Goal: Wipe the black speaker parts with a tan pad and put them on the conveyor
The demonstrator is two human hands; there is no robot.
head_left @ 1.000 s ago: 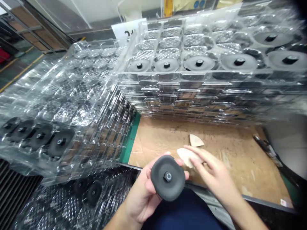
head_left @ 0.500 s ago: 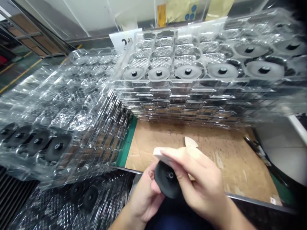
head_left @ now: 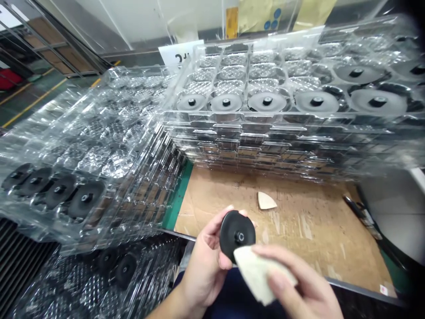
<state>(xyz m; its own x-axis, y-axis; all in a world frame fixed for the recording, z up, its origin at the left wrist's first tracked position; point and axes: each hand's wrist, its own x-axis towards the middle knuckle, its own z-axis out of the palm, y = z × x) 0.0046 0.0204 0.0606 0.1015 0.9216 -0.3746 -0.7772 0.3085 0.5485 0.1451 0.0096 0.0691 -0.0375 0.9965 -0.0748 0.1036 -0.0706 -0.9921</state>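
Observation:
My left hand [head_left: 207,261] grips a black round disc [head_left: 230,230] by its rim, fingers behind it and thumb at the near edge. A small raised hub with a metal centre sits in the middle of the disc and faces me. Between the thumb and fingers of my right hand [head_left: 295,281] is a cream, wedge-shaped pad [head_left: 257,270]; its tip lies over the disc's lower right edge. Whether pad and disc touch, I cannot tell. A second cream wedge-shaped pad [head_left: 266,201] lies on the cardboard sheet [head_left: 215,190] beyond my hands.
Stacked clear plastic trays [head_left: 239,119] stand behind the cardboard, with grey discs in the front row. Another tray stack [head_left: 133,177] at the left carries black discs [head_left: 86,198]. A dark pen-like tool [head_left: 360,212] lies at the right. More discs [head_left: 126,269] sit in trays lower left.
My right hand has moved down and right with its pad, uncovering more of the disc. The disc has turned more face-on in my left hand. The view has shifted slightly.

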